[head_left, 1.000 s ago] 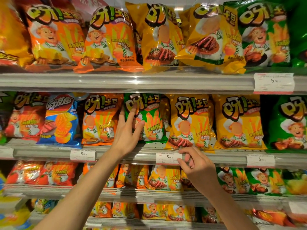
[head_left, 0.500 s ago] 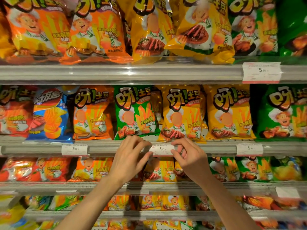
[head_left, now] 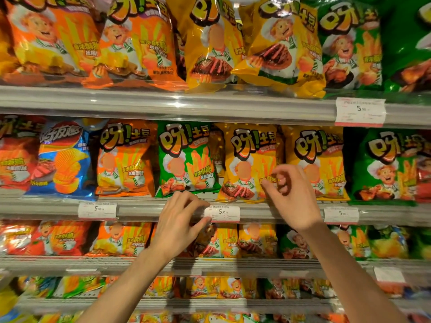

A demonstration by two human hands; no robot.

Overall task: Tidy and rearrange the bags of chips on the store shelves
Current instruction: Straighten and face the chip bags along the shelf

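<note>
The right hand (head_left: pixel 292 194) is up in front of the yellow bag (head_left: pixel 247 162) on the middle shelf (head_left: pixel 144 209), its fingers curled loosely inward and holding nothing, the fingertips (head_left: pixel 268 183) just at the bag's lower right corner; I can't tell whether they touch the foil. The bag lies up and to the left of that hand, standing upright with its long axis vertical, its bottom edge hanging a little over the shelf lip. The left hand (head_left: pixel 178 227) is lower, at the shelf rail, thumb and forefinger narrowed near the left edge of the price tag (head_left: pixel 222 213) and seemingly pinching it, though I can't be sure it grips. So the right hand looks the nearer one for the bag, and a short reach up and left would, I'd judge, put it on the pack. The bag itself is puffy and glossy, yellow with a chef cartoon, fries and a steak picture near the bottom. The green bag (head_left: pixel 186 159) stands just to its left, in the gap between orange and yellow packs, and looks like the odd one in this row.
</note>
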